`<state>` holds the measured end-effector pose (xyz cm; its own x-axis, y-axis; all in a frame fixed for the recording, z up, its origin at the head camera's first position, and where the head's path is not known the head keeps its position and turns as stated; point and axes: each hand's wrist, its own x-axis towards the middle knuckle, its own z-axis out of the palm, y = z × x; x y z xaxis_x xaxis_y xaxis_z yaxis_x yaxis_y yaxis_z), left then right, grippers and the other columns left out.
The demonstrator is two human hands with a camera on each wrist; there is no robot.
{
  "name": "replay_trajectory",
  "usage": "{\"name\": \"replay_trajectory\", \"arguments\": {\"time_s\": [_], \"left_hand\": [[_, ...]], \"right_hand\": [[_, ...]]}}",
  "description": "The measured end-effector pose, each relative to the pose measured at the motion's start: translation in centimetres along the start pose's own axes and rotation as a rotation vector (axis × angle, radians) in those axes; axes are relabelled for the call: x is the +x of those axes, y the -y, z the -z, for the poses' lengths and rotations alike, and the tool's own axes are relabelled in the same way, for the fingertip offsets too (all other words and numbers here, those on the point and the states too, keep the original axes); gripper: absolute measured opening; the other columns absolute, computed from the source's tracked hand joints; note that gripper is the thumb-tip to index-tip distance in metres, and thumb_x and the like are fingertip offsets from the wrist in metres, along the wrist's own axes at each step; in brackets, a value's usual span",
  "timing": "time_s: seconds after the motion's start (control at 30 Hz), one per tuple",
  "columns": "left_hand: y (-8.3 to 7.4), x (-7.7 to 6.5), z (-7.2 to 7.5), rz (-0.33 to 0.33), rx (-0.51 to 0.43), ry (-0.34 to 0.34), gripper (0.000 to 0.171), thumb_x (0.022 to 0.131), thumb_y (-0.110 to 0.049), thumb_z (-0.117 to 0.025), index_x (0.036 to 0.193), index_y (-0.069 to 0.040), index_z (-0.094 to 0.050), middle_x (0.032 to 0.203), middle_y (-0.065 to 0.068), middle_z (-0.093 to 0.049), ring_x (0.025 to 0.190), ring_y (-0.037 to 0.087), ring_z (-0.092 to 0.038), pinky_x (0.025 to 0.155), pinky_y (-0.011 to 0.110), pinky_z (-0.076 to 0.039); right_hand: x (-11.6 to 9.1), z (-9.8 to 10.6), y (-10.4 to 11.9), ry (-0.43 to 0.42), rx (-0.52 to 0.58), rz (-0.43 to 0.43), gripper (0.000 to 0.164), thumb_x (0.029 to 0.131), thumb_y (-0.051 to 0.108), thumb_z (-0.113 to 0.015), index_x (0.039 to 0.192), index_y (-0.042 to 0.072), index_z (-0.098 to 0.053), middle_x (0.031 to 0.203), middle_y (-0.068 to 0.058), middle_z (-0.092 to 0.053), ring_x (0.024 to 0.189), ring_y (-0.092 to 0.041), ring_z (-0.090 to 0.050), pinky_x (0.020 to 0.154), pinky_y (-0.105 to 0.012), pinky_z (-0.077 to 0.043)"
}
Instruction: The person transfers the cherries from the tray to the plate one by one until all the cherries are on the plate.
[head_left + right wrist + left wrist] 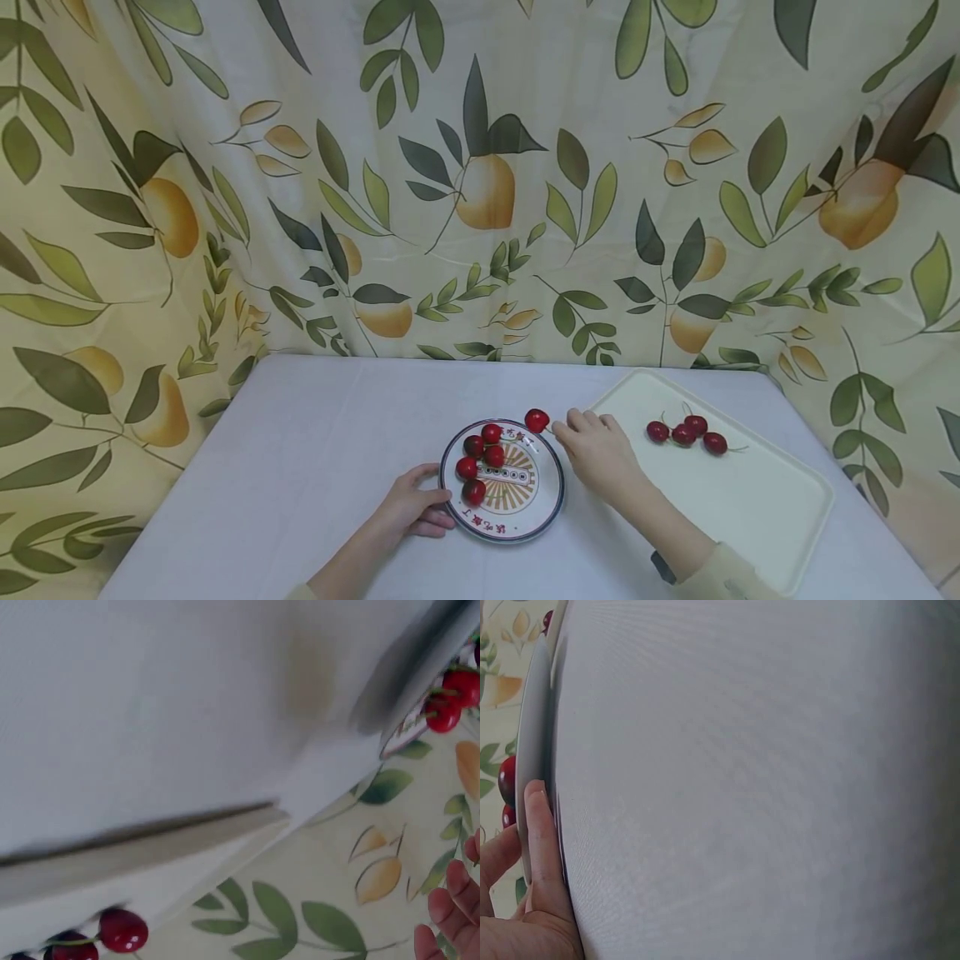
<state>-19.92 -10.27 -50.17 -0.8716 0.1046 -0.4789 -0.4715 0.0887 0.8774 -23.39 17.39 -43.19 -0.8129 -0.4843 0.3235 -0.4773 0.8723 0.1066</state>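
Note:
A round white plate with a blue rim and red lettering carries several red cherries on its left half. My left hand holds the plate's left rim, thumb at the top edge. In the left wrist view a finger of that hand lies along the plate's underside. Beyond the plate's upper right rim, my right hand pinches a cherry by its stem. The right wrist view catches only some fingertips at its right edge; the held cherry is out of sight there.
On the right lies a cream rectangular tray, with several dark red cherries near its far end. My right forearm crosses over the tray's left side. A white cloth covers the table, and a leaf-and-fruit patterned curtain hangs behind it.

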Motion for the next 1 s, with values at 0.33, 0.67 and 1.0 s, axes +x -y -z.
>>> {"name": "replay_trajectory", "arguments": {"time_s": [0.33,0.67,1.0], "left_hand": [[0.1,0.1,0.1,-0.016,-0.017,0.018,0.067,0.083,-0.012,-0.063,0.140,-0.005,-0.030,0.074,0.010,-0.068,0.061,0.021,-0.067,0.057,0.034,-0.058],[0.2,0.2,0.2,-0.014,-0.023,0.020,0.067,0.083,-0.012,-0.063,0.140,-0.005,-0.029,0.074,0.010,-0.068,0.061,0.022,-0.068,0.057,0.035,-0.058],[0.1,0.2,0.1,0.004,-0.014,-0.001,0.067,0.083,-0.012,-0.063,0.140,-0.005,-0.030,0.075,0.009,-0.068,0.062,0.022,-0.068,0.057,0.034,-0.058]], "right_hand": [[-0.1,-2.0,2.7,0.040,-0.023,0.197,0.021,0.078,0.015,-0.069,0.098,0.017,-0.063,0.089,-0.003,-0.054,0.080,-0.018,-0.052,0.072,-0.035,-0.048],[-0.3,-3.8,3.1,-0.073,0.071,0.363,0.018,0.072,0.015,-0.069,0.088,0.020,-0.063,0.083,0.000,-0.053,0.078,-0.017,-0.052,0.063,-0.029,-0.041],[0.1,-4.0,3.8,0.081,0.025,0.341,0.017,0.081,0.020,-0.065,0.097,0.021,-0.065,0.092,-0.001,-0.056,0.085,-0.017,-0.055,0.071,-0.033,-0.046]]}}
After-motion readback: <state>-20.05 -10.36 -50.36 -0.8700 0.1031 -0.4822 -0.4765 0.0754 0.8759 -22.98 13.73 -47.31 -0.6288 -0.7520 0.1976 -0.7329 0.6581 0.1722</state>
